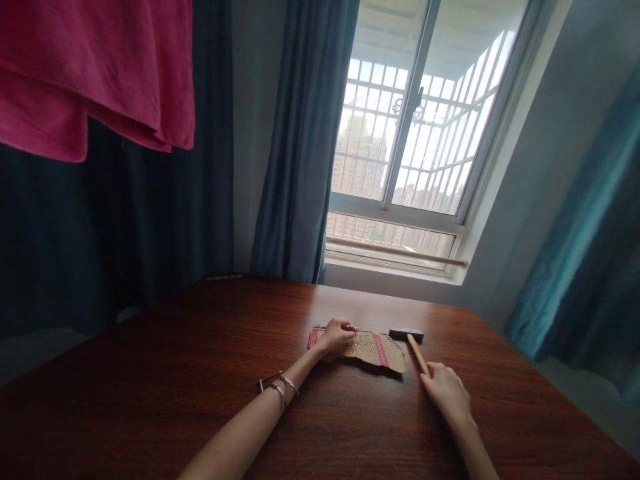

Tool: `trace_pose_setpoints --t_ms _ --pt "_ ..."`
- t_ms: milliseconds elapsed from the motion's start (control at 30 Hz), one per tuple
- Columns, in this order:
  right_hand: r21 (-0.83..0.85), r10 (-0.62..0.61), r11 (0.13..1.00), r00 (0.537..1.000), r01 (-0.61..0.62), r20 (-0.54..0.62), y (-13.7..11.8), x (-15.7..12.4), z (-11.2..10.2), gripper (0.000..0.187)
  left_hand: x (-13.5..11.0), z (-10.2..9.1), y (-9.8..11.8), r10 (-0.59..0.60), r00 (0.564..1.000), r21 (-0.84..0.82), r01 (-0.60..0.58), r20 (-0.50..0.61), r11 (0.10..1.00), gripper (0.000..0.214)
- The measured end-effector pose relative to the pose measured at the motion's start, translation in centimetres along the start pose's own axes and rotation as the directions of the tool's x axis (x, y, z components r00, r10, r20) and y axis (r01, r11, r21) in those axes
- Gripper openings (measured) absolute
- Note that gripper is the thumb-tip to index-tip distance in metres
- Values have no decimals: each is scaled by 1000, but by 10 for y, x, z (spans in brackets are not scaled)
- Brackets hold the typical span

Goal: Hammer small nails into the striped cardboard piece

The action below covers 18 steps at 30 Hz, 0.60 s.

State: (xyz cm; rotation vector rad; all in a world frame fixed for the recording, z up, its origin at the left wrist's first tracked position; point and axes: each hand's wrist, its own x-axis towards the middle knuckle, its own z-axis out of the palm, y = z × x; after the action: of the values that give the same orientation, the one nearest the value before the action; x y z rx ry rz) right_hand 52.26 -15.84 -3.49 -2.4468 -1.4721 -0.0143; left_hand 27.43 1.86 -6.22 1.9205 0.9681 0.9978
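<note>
My right hand (447, 393) is wrapped round the wooden handle of a hammer (419, 355). The hammer's dark head lies at or just above the tabletop, beyond the hand. A piece of cardboard (367, 345) with pink bands and many small dark marks or holes lies on the table to the left of the hammer. Over its left part rests my left hand (339, 338), fingers pinched together. Something small and dark red shows at those fingertips, too small to name. Part of the cardboard is hidden under the left hand.
The brown wooden table (200, 373) reaches towards a window (400, 133) with bars outside. Blue curtains (300, 147) hang beside it, and a pink cloth (125, 73) hangs at upper left. Bracelets (283, 387) circle my left wrist.
</note>
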Motion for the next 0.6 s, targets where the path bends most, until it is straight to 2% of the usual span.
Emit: trace_pose_setpoints --t_ms 167,267,333,433,533,600 --pt "-13 2 1000 999 -1 44 0 -3 1 40 0 -1 0 -8 1000 12 8 0 1000 23" --pt "-41 -28 999 998 26 -64 -8 -6 -1 40 -1 -1 2 -20 1000 26 20 -1 999 23" --pt "-10 -121 993 975 121 -186 -19 -8 -3 42 0 -1 2 -30 1000 37 30 -6 999 23" --pt "114 -284 936 908 332 -307 -45 -16 0 43 0 -1 3 -40 999 41 40 -3 998 23" --pt "193 -401 858 855 476 -328 -71 -28 8 47 0 -1 1 -35 999 38 35 3 999 27" --pt "201 -442 832 837 516 -322 -84 -35 15 52 0 -1 0 -16 1000 35 16 0 999 37"
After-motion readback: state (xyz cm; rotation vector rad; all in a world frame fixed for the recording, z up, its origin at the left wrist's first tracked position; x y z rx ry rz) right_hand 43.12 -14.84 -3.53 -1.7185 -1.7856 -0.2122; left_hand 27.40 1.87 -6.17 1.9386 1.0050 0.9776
